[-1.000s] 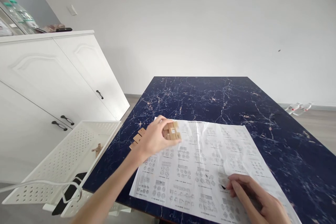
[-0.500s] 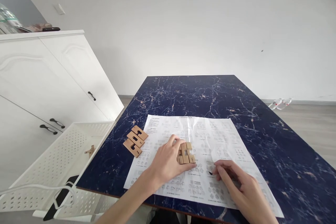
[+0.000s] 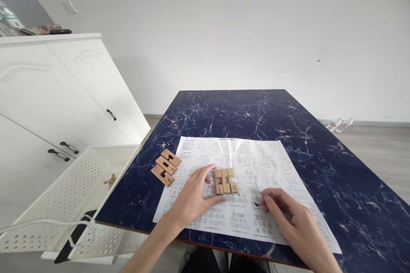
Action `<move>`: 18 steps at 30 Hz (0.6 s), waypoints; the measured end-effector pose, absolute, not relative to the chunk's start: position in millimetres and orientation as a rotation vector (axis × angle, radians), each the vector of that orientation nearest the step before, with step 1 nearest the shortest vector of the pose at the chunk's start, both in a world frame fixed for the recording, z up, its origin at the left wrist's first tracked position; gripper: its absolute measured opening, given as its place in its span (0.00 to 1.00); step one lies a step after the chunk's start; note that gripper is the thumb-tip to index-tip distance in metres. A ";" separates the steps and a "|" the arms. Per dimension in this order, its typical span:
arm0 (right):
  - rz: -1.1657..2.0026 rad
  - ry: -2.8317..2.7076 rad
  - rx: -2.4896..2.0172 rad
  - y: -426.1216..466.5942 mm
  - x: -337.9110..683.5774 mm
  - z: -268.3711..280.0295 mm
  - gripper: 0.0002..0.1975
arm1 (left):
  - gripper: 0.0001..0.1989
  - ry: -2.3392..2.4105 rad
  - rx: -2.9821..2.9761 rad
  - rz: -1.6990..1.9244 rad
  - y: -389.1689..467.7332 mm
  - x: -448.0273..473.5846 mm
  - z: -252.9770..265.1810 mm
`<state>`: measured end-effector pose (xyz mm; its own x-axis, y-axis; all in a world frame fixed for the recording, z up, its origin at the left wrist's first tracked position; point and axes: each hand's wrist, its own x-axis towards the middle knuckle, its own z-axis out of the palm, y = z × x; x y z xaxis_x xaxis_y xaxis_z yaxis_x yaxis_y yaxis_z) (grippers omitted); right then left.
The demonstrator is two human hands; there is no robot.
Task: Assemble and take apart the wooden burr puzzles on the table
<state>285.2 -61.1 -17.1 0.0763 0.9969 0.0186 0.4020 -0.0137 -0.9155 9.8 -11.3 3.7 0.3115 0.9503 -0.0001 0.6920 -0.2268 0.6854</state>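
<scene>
My left hand (image 3: 194, 199) is open beside a small assembly of notched wooden puzzle blocks (image 3: 226, 181), its thumb and fingers spread to the left of them and apart from them. The blocks lie side by side on a printed paper sheet (image 3: 250, 158); at least two show dark markings. My right hand (image 3: 285, 213) rests on the sheet's lower right, fingers curled in and the thumb against them, with no object visible in it. A small dark spot shows on the sheet by its fingertips. Three flat wooden pieces with cut-outs (image 3: 166, 167), marked with numbers, lie at the sheet's left edge.
The sheet lies on a dark blue marbled table (image 3: 230, 113). Left of it are a white cabinet (image 3: 77, 89) and a white perforated basket (image 3: 80, 179) with a small wooden piece (image 3: 110, 181) in it. Clear bottles (image 3: 340, 125) stand on the floor to the right.
My left hand has let go of the wooden block assembly and drawn back left, its fingers opening. The assembly stays on the sheet. My right hand keeps nearly the same place.
</scene>
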 end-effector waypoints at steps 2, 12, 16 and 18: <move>0.933 -1.451 -1.549 -60.8 286.6 -18.0 0.18 | 0.39 1.439 1.997 0.596 -12.1 8.2 0.0; 0.899 -1.455 -1.570 -60.4 288.3 -17.5 0.17 | 0.36 1.430 2.050 0.565 -13.8 8.1 -1.5; 0.877 -1.435 -1.610 -62.4 284.3 -14.1 0.17 | 0.36 1.440 2.094 0.546 -14.8 9.2 0.0; 0.863 -1.437 -1.626 -62.6 284.2 -14.1 0.17 | 0.37 1.445 2.112 0.547 -15.3 9.5 0.5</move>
